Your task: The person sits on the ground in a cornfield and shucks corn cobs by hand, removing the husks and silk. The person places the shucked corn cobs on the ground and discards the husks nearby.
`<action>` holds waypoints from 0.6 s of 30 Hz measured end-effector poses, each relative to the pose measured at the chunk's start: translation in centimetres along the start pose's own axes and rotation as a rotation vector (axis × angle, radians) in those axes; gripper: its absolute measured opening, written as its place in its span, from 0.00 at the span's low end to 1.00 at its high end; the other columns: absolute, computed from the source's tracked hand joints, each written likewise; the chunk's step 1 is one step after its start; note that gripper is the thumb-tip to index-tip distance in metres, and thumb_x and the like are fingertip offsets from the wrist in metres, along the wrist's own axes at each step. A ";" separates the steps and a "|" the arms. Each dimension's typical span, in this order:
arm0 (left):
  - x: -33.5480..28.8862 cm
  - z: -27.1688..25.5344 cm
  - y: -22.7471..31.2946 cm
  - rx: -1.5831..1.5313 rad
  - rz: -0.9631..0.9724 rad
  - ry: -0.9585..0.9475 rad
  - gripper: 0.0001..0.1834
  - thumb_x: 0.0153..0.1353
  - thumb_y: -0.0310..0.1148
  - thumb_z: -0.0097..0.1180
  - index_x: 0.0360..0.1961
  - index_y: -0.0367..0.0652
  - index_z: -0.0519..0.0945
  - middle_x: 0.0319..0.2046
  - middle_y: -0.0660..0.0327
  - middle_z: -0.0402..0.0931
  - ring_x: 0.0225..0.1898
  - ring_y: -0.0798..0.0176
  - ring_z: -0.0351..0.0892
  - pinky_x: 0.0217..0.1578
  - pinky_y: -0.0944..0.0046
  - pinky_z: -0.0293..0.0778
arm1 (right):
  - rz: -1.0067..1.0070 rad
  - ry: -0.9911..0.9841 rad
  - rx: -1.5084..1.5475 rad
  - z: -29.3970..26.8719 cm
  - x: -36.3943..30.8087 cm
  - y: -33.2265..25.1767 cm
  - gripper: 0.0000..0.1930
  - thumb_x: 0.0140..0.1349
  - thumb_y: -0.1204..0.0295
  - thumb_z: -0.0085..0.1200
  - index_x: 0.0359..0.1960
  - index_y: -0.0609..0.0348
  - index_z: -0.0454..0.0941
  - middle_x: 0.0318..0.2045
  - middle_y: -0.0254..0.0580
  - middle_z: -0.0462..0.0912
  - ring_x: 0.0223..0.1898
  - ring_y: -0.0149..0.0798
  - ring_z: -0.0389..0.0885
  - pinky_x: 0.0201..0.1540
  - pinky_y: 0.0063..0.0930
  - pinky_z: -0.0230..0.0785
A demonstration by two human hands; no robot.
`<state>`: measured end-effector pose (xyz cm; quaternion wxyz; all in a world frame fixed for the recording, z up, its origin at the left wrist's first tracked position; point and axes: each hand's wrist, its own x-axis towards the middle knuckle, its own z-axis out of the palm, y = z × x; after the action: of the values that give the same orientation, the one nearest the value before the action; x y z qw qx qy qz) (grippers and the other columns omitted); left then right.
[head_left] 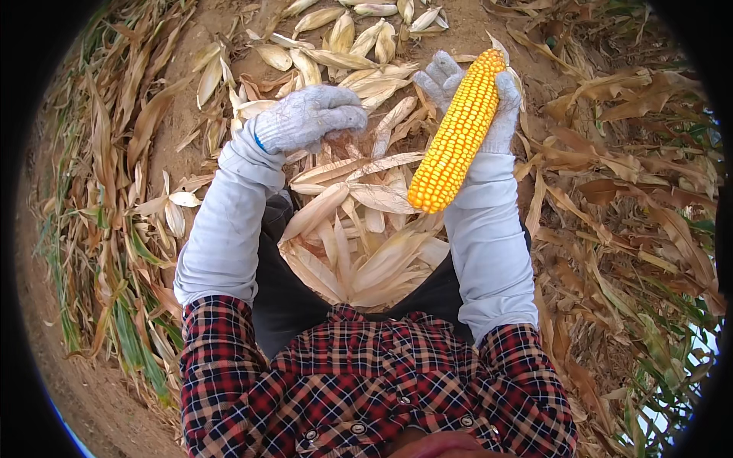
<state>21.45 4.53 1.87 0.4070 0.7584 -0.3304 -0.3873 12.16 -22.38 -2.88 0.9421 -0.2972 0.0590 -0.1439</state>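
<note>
A bare yellow ear of corn (458, 131) lies slanted across my gloved right hand (502, 114). The thumb side shows along its right edge and fingertips stick out on its left; the palm is hidden under the ear. To the left, my left hand (309, 118), also in a whitish knit glove, has its fingers curled downward. Reddish-brown corn silk (345, 143) shows just below those fingers; whether they pinch it is hidden. Pale dry husks (359, 202) are heaped below and between both hands, down to my lap.
More husks or husked-looking pale ears (343, 34) are scattered on the brown soil ahead. Dry corn stalks and leaves (114, 206) line the left side, some green. Brown leaves (611, 175) cover the right. My dark-trousered legs (286, 294) flank the husk heap.
</note>
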 end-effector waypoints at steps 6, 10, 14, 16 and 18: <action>0.6 -2.1 -4.4 0.383 -0.002 0.464 0.20 0.75 0.48 0.55 0.54 0.44 0.86 0.37 0.62 0.84 0.35 0.71 0.81 0.35 0.67 0.78 | 0.005 0.023 0.004 0.6 0.0 -0.3 0.33 0.58 0.45 0.64 0.36 0.74 0.84 0.47 0.69 0.83 0.56 0.63 0.82 0.67 0.68 0.73; 1.1 2.9 -1.2 -0.352 0.064 0.044 0.29 0.74 0.53 0.57 0.67 0.46 0.78 0.35 0.61 0.81 0.29 0.68 0.80 0.39 0.65 0.80 | -0.019 0.149 -0.016 0.2 0.1 0.9 0.38 0.59 0.45 0.64 0.57 0.68 0.74 0.52 0.69 0.80 0.56 0.66 0.81 0.65 0.69 0.74; 1.5 9.3 -0.3 -0.910 0.086 -0.224 0.35 0.71 0.49 0.62 0.73 0.43 0.69 0.37 0.64 0.81 0.30 0.71 0.79 0.37 0.67 0.79 | -0.105 0.275 -0.044 -1.0 0.4 0.7 0.43 0.61 0.45 0.62 0.70 0.55 0.60 0.58 0.68 0.76 0.56 0.70 0.80 0.62 0.72 0.75; 0.5 10.2 1.1 -1.022 -0.072 -0.296 0.28 0.69 0.45 0.63 0.65 0.42 0.76 0.35 0.66 0.80 0.26 0.72 0.78 0.35 0.67 0.79 | -0.194 0.342 -0.009 -1.5 0.8 0.2 0.38 0.62 0.45 0.63 0.63 0.59 0.64 0.42 0.62 0.82 0.41 0.59 0.86 0.54 0.67 0.84; 0.8 10.8 -0.5 -0.836 -0.100 -0.343 0.21 0.70 0.44 0.61 0.56 0.40 0.81 0.36 0.63 0.83 0.25 0.73 0.78 0.30 0.68 0.79 | -0.254 0.350 -0.033 -2.2 1.2 -0.2 0.36 0.63 0.45 0.62 0.61 0.59 0.66 0.41 0.60 0.82 0.37 0.59 0.86 0.50 0.66 0.86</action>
<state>12.72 0.22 -2.82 0.5984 0.4687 -0.1714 -0.6267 12.84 -24.11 -4.53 0.8867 -0.2880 0.1862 -0.3101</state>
